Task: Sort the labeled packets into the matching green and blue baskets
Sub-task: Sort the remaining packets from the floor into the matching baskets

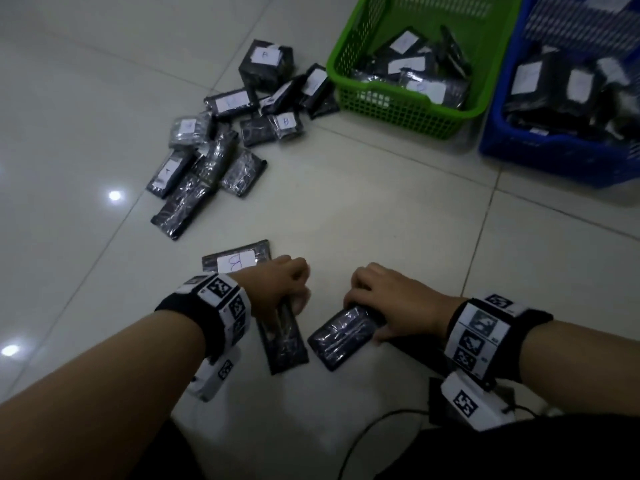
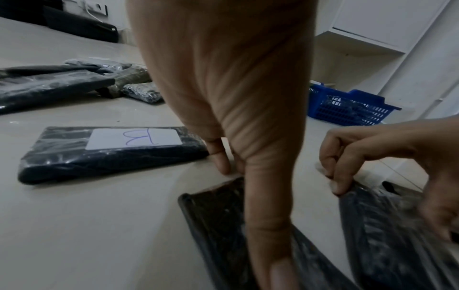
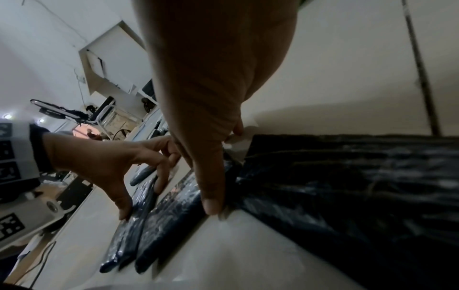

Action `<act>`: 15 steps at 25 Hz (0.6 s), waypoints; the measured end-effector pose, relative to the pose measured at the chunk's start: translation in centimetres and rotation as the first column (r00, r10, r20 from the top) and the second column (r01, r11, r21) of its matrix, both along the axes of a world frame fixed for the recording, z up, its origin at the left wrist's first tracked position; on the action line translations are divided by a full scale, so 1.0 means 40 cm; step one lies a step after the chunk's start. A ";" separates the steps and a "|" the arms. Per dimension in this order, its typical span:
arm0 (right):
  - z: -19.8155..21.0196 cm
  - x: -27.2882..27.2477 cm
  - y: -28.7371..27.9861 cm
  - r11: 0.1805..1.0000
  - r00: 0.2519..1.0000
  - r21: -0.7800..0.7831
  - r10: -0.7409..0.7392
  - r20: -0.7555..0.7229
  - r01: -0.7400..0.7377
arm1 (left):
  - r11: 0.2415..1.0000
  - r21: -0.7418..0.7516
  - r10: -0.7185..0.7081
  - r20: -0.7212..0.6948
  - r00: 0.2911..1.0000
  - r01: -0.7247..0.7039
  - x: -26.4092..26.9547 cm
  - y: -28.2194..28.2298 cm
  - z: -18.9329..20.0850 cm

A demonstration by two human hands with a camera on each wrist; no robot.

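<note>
Two black plastic-wrapped packets lie on the tiled floor close in front of me. My left hand [image 1: 294, 296] grips the far end of one black packet [image 1: 284, 344], its thumb [image 2: 268, 245] lying along the wrap. My right hand [image 1: 363, 306] holds the end of the other packet [image 1: 341, 337] between thumb [image 3: 211, 196] and curled fingers [image 2: 332, 176]. Neither held packet shows a label. A packet marked B [image 1: 239, 260] lies flat just beyond my left wrist. The green basket [image 1: 398, 112] and the blue basket [image 1: 554, 154] stand at the far right, both with packets inside.
A loose pile of several black packets [image 1: 214, 147], some labelled A or B, lies on the floor left of the green basket. A black cable [image 1: 367, 441] runs along the floor near my right forearm. White furniture and a wall stand behind the blue basket [image 2: 347, 109].
</note>
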State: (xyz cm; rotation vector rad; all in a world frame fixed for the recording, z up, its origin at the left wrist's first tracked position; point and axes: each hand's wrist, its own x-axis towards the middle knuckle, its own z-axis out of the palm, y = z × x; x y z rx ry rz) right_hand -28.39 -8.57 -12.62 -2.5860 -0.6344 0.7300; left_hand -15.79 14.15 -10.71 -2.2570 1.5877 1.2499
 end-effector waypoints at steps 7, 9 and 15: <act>0.016 0.059 -0.069 0.932 0.939 0.144 -0.310 -0.151 0.331 | 0.958 -0.001 0.284 -0.116 0.952 -0.286 0.095 -0.074 0.033; 0.039 0.094 -0.118 0.839 0.856 0.206 -0.452 -0.250 0.503 | 0.925 -0.087 0.360 -0.118 0.925 -0.371 0.133 -0.092 0.051; 0.126 0.175 -0.231 0.137 0.425 0.471 -0.691 -0.584 0.871 | 0.661 -0.291 0.584 -0.379 0.718 -0.692 0.217 -0.172 0.101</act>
